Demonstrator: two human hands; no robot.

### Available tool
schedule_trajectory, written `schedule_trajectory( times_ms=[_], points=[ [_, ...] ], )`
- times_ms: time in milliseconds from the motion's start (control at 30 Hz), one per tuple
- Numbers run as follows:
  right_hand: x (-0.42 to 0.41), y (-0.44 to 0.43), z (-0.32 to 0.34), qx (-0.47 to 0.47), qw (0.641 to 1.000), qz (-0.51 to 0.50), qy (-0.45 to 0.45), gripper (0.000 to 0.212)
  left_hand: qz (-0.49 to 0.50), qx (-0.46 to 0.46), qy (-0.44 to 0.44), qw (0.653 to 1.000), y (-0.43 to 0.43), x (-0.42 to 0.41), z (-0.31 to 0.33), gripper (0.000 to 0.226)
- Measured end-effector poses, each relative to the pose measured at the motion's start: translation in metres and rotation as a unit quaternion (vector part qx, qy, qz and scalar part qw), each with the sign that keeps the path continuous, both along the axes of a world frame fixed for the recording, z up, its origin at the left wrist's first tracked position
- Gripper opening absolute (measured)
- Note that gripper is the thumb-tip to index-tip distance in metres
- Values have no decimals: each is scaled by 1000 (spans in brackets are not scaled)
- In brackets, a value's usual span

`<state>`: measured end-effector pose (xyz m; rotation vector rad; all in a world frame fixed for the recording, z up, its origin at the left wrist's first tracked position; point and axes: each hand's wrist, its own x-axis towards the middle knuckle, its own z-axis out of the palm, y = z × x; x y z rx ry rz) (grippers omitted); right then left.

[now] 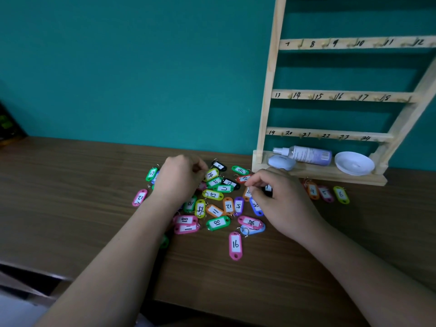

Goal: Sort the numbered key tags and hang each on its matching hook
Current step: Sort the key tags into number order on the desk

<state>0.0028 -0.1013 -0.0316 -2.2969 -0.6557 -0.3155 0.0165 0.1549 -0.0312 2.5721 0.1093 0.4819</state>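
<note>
Tag pile [219, 201] on table [70, 185], hook rack [271, 79] behind-right. L hand [179, 178] curled by yellow 14 [211, 174], R hand [278, 197] fingertips pinched together; can't tell if either grips. Best to untangle rings first.

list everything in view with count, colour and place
table: one, brown
wall: one, teal
rack: one, pale wood, against the wall, visible hooks bare
key tags: over twenty, mixed colours, heaped on the table
tag 16: one, pink, nearest edge of the heap
tags 4, 5, 6: three, orange, pink, yellow-green, in a row before the rack
spray bottle: one, clear with purple label, lying on rack base
rounded case: one, pale blue, rack base
dish: one, white, rack base
left grip: one, fingers curled, heap's left
right grip: one, fingers curled, heap's right
</note>
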Motion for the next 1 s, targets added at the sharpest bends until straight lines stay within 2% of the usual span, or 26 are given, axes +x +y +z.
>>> schedule_trajectory(
  times_ms=[200, 400, 600, 767, 1000],
  points=[
    [3, -2, -1, 7, 1000, -11, -5, 15, 5, 19, 21, 1000, 0, -3, 3, 14],
    [8, -8, -2, -12, 1000, -21, -15, 17, -21, 53, -19, 998, 9, -23, 12, 10],
    [9, -11, -4, -21, 1000, 2, -11, 16, -36, 26, 28, 999, 31, -53, 17, 8],
    [6, -7, -9, -102, 993, 58, 5, 19, -61, 7, 42, 997, 39, -72, 20, 15],
    [5, -2, -14, -130, 988, 83, 26, 26, -91, 5, 94, 991, 23, -74, 21, 24]
  ],
)
